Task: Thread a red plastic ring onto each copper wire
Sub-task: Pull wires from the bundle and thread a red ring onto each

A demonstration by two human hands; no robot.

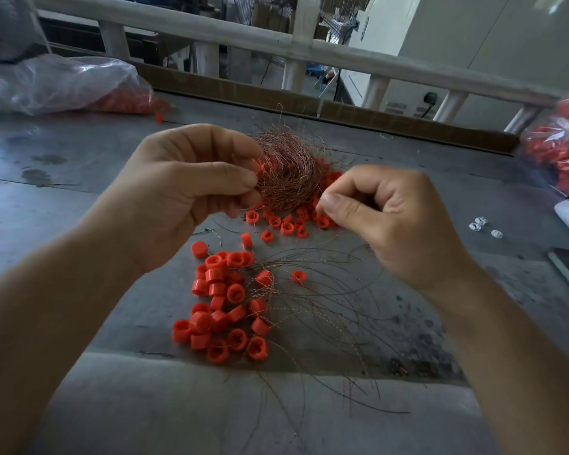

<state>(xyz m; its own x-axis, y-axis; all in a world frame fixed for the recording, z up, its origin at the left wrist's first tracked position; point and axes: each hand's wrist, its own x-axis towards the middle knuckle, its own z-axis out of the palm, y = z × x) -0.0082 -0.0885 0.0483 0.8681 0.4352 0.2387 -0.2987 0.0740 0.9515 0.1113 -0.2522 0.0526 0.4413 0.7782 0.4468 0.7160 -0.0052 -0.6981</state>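
My left hand (191,188) is curled at centre frame, its fingertips pinching the edge of the copper wire tangle (286,169) just above centre. My right hand (385,215) is curled too, thumb pressed to forefinger, right of the tangle and over scattered red rings (286,227); what it pinches I cannot tell. A bigger heap (224,310) of them lies lower centre, with loose wires (322,300) fanning rightward across the grey table (79,165). A clear bag (70,83) sits upper left
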